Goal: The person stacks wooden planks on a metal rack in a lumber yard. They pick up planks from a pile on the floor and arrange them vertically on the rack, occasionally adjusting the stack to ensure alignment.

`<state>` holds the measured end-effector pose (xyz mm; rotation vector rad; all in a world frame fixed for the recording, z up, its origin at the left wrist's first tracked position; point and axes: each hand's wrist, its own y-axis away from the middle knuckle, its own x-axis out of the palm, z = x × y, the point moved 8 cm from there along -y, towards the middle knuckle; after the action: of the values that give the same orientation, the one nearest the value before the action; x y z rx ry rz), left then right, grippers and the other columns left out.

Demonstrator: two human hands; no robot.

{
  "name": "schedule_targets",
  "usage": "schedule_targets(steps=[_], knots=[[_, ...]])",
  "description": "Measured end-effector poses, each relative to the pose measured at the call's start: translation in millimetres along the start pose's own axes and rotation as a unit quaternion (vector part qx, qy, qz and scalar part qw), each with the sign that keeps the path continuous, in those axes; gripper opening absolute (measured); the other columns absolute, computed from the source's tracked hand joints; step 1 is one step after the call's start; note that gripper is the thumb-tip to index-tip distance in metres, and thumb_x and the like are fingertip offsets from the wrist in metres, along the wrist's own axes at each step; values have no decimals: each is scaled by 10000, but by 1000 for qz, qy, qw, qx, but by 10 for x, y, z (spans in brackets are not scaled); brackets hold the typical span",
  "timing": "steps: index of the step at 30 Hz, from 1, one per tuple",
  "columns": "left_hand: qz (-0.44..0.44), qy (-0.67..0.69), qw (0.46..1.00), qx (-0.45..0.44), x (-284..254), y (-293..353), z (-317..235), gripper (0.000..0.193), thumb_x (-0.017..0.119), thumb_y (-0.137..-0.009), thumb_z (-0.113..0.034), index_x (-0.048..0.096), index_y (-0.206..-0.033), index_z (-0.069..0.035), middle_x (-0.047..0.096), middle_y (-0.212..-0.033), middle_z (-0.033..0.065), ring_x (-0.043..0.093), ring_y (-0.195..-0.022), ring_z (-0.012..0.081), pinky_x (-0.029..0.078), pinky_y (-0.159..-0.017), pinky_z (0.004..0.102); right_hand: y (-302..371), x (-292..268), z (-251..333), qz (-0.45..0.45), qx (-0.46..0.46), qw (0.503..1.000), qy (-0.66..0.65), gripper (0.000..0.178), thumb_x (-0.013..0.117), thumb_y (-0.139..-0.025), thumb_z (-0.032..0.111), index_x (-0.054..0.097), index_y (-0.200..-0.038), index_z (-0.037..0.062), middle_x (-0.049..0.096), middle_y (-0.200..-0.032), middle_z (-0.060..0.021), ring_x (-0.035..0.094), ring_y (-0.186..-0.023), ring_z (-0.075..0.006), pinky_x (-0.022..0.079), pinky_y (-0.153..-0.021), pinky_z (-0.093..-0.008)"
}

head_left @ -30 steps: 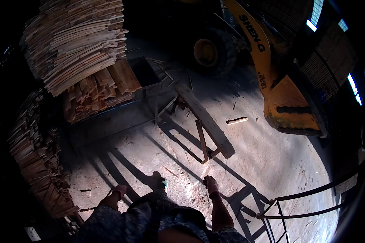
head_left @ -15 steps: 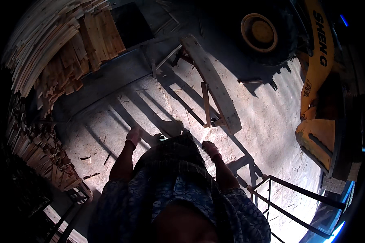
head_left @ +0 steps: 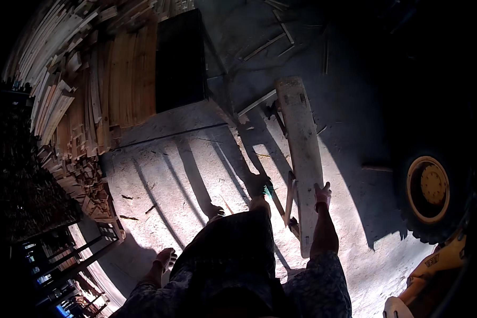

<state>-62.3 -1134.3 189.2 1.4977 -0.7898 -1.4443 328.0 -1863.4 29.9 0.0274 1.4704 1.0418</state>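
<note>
A long wooden bench [head_left: 300, 138] with a plank top stands ahead and to the right of me, its legs showing along its left side. My right hand [head_left: 322, 195] reaches forward at the bench's right edge, fingers apart and holding nothing; whether it touches the wood I cannot tell. Low at my left side hangs my left hand [head_left: 166, 258], empty, its fingers loosely bent and apart. One foot [head_left: 259, 203] with a bit of green on it is stepping out beside the bench's near legs.
Stacked boards [head_left: 130, 79] and a pile of short wood pieces [head_left: 87, 183] lie to the left, by a dark panel [head_left: 180, 61]. A loader's wheel [head_left: 428, 189] and yellow arm [head_left: 434, 265] stand at the right. Thin wood strips [head_left: 265, 46] lie on the far floor.
My view has turned right and I have come closer to the bench. My right hand has moved forward to the bench's edge, while my left hand has dropped back toward my side.
</note>
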Motion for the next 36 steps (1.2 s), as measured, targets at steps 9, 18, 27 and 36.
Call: schedule_targets(steps=[9, 18, 27, 36], knots=[[-38, 53, 996, -55, 567, 599, 189, 303, 509, -1004, -385, 632, -1082, -119, 672, -933, 68, 585, -804, 200, 469, -729, 394, -538, 284, 69, 185, -38, 980, 55, 791, 759, -738, 579, 554, -1303, 65, 631, -1228, -217, 645, -1124, -391, 512, -957, -498], [20, 97, 994, -45, 935, 610, 218, 368, 497, -999, -415, 607, -1193, -122, 684, -1093, 86, 611, -1035, 242, 466, -913, 460, -22, 620, 778, 292, -162, 941, -58, 671, 817, -738, 386, 623, -1267, 23, 725, -1141, -151, 672, -1093, -283, 499, -933, -387], [55, 246, 968, -4, 612, 204, 881, 334, 531, -975, -416, 631, -1122, -133, 712, -1005, 90, 626, -899, 237, 486, -829, 423, 1308, 743, 632, 234, -177, 956, -26, 750, 950, -632, 311, 592, -1200, -25, 704, -1081, -157, 685, -979, -295, 568, -812, -431], [94, 372, 923, 22, 139, -702, 2201, 310, 546, -966, -369, 620, -1131, -116, 686, -1014, 76, 630, -882, 238, 485, -773, 420, 2084, 791, -310, 486, -72, 819, -295, 468, 790, -822, 117, 587, -1215, -37, 694, -1078, -120, 663, -946, -240, 556, -870, -401]])
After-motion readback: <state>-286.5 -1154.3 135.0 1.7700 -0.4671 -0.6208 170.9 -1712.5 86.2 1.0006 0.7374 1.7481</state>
